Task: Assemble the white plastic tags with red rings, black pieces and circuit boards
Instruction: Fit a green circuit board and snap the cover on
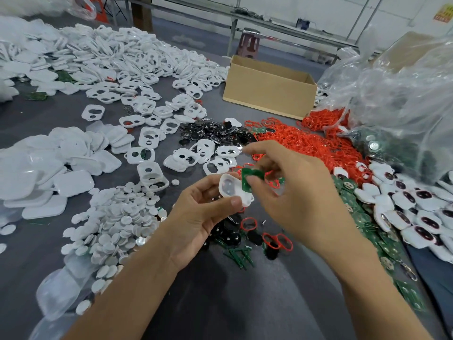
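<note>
Near the table's middle, the left hand pinches a white tag while the right hand pinches a green circuit board that, going in tilted, could jam or slip.

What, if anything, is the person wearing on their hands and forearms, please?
Nothing that shows. The left hand and the right hand are bare: no gloves, rings or wristbands. Both forearms are uncovered as far as the picture's lower edge, so no sleeve is in view.
</note>
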A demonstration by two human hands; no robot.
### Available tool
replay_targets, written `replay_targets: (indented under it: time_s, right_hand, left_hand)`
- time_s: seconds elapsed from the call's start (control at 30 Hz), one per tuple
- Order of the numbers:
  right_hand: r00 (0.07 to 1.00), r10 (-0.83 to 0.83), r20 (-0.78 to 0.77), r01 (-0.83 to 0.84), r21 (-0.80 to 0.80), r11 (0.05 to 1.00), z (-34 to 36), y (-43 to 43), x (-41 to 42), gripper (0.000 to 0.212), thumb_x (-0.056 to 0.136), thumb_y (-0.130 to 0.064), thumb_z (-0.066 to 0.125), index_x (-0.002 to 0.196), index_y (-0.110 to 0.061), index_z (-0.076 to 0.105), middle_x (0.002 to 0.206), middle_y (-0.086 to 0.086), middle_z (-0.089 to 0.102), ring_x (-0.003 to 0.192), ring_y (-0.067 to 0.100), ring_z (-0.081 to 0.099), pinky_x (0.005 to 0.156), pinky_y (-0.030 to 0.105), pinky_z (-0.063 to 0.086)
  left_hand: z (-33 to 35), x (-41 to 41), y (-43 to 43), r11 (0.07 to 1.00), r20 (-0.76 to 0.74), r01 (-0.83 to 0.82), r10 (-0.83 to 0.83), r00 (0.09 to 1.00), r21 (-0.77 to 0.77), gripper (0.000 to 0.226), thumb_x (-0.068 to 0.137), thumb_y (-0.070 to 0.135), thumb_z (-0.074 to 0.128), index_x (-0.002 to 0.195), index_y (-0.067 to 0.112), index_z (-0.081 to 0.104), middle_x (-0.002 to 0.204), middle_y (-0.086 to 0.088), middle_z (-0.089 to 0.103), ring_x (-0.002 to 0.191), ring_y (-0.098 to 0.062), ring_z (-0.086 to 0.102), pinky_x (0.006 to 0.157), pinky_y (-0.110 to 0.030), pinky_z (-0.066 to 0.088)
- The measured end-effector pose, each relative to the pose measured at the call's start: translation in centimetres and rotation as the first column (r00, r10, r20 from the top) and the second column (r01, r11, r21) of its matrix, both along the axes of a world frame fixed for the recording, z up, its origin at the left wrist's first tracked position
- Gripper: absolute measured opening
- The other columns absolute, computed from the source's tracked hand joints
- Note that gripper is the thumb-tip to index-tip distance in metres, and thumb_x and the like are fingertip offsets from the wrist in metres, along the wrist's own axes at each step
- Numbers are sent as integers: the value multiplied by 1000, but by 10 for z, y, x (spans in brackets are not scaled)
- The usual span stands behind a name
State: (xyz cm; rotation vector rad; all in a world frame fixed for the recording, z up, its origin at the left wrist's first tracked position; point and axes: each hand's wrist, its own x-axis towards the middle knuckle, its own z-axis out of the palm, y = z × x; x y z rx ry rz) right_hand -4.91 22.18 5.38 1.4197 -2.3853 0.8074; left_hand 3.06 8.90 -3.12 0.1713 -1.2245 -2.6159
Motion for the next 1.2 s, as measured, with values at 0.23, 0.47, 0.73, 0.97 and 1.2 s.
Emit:
replay_targets:
  time_s: [0.23,0.47,0.73,0.97,1.2]
  right_hand:
    - [996,-31,-89,33,13,999,-6,-7,16,13,79,-7,68,89,-14,71,80,1,64,70,27,60,59,43,50]
    - [987,121,105,-123,6,992,1,-4,10,32,81,-5,69,109,-20,73,89,-7,73,78,7,59,72,12,46]
    - [969,137,204,-144,22,989,10,1,4,49,76,-5,77,119,-25,64,93,-17,70,85,4,62,78,17,47]
    - [952,176,251,-184,5,983,13,1,5,42,77,-5,77,112,-24,64,88,-17,69,83,-1,60,75,15,46]
    - [934,199,297,-196,-40,980,12,1,4,36,76,-6,78,100,-23,57,85,-13,69,79,6,63,72,22,49]
  left_hand:
    - [1,1,4,997,-23,19,-21,1000,-73,36,68,-4,71,102,0,63,94,-11,66,85,-19,65,89,-30,55]
    - [0,0,0,995,-117,68,-60,991,67,47,58,15,91,101,8,71,95,-11,69,89,-18,68,94,-33,53]
    - [4,3,0,984,-142,113,-93,986,139,54,56,24,94,104,9,74,95,-6,74,87,-12,72,78,-22,57]
    - [4,4,0,980,-148,150,-131,980,131,43,59,27,92,98,14,77,93,-2,75,87,-9,72,77,-20,57]
    - [5,4,2,983,-131,145,-130,983,115,49,57,34,93,99,15,79,95,-2,75,86,-8,71,75,-21,57]
